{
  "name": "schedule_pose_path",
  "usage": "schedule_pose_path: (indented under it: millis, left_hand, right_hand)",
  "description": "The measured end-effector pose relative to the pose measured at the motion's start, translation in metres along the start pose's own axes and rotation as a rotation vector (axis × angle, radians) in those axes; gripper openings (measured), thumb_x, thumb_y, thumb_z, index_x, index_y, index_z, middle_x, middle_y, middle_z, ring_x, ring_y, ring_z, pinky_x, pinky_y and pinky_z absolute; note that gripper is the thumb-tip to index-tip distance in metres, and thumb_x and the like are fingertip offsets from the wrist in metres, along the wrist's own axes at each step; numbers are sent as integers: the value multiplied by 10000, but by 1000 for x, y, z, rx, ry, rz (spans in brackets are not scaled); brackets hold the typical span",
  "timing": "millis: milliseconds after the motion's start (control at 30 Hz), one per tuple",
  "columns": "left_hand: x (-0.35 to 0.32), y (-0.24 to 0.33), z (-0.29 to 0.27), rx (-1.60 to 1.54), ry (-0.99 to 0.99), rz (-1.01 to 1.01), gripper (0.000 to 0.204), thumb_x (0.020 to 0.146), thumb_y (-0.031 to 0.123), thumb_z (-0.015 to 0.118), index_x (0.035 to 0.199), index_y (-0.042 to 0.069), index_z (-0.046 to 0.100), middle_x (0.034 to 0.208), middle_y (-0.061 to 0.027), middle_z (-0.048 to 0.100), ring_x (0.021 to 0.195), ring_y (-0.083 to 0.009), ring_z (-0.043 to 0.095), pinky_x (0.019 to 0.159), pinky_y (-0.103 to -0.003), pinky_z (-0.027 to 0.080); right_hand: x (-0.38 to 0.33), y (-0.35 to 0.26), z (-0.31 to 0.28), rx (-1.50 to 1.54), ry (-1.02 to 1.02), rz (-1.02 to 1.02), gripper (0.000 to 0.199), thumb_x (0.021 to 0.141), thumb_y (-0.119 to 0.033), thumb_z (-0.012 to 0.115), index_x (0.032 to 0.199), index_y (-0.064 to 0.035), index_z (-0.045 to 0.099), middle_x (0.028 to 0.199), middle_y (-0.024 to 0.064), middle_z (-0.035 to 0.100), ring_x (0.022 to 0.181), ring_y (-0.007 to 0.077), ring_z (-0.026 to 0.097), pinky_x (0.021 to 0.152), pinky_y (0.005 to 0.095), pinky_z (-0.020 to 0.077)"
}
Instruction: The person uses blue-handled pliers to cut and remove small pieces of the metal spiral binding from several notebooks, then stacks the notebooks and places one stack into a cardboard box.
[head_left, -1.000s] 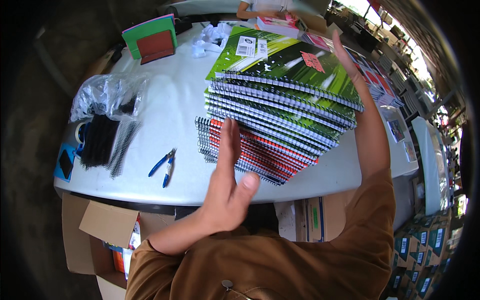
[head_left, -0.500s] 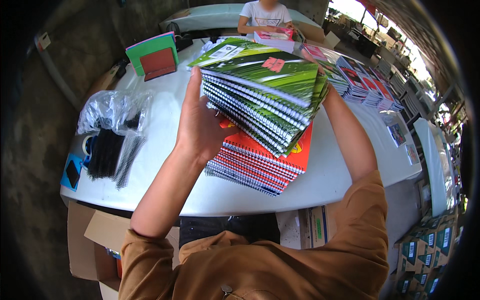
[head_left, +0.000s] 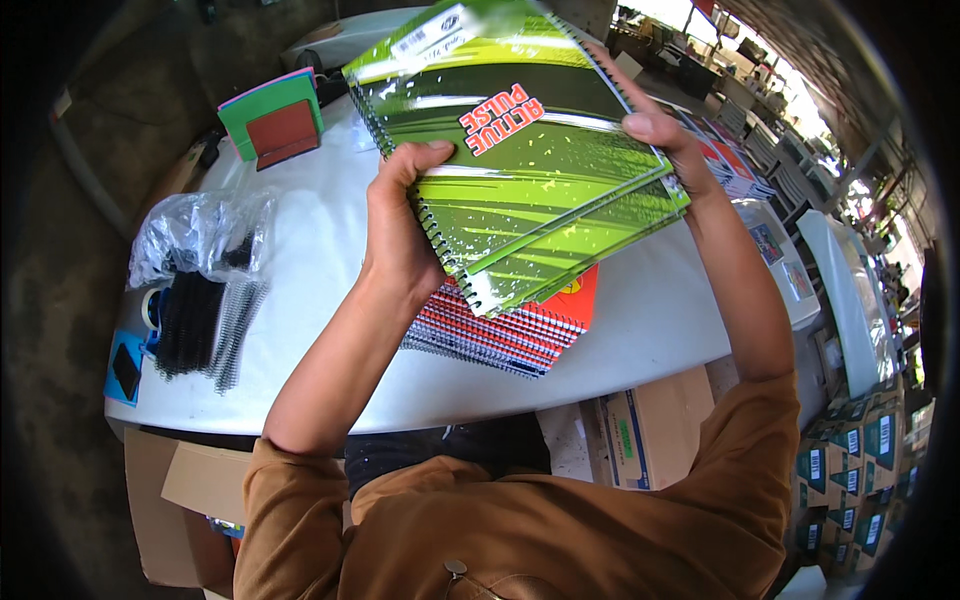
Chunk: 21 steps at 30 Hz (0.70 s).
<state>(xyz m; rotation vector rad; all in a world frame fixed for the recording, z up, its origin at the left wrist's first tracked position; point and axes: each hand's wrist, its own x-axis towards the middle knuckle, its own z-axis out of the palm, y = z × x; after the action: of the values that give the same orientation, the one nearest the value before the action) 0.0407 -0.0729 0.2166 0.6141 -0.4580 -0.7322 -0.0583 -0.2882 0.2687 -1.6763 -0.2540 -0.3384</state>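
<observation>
Both my hands hold a stack of green spiral notebooks (head_left: pixel 545 185) up in front of me, tilted so the patterned top cover faces me. My left hand (head_left: pixel 400 220) grips the left, coil-bound edge with its thumb on the cover. At the right edge, my right hand (head_left: pixel 675 150) is closed round the stack, thumb on top and other fingers mostly hidden. The lower corners fan apart slightly. Beneath them, a stack of red spiral notebooks (head_left: pixel 500 335) rests on the white table (head_left: pixel 330 370), its upper part largely covered by the green ones.
Black and clear binding coils (head_left: pixel 190 315) lie at the left beside a plastic bag (head_left: pixel 190 235). A dark phone-like object (head_left: pixel 126 370) sits on something blue. Green and brown boards (head_left: pixel 285 130) stand farther back. Cardboard boxes (head_left: pixel 665 425) are below the table's front edge.
The green notebooks have come up and turned, from showing their coil edges to showing the top cover. My left thumb has moved onto that cover, and my right hand now shows at the right edge.
</observation>
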Motion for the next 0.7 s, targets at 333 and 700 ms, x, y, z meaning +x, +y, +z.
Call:
schedule_pose_path:
  millis: [333, 700]
  left_hand:
    - [20, 45, 9, 608, -295, 549, 605, 675, 139, 653, 1187, 61, 339, 943, -100, 545, 839, -188, 578, 722, -313, 498]
    - [41, 23, -74, 782, -381, 160, 1027, 527, 456, 833, 1291, -51, 371, 1237, -152, 485, 1157, -234, 456, 989, -357, 356]
  right_hand:
    - [-23, 5, -1, -3, 70, -334, 932, 573, -278, 628, 1393, -2, 280, 1400, 164, 361, 1282, 267, 376, 1077, 365, 281]
    - [-40, 74, 11, 109, 94, -147, 989, 546, -238, 740, 1379, -3, 262, 1330, 126, 417, 1236, 241, 392, 1052, 368, 284]
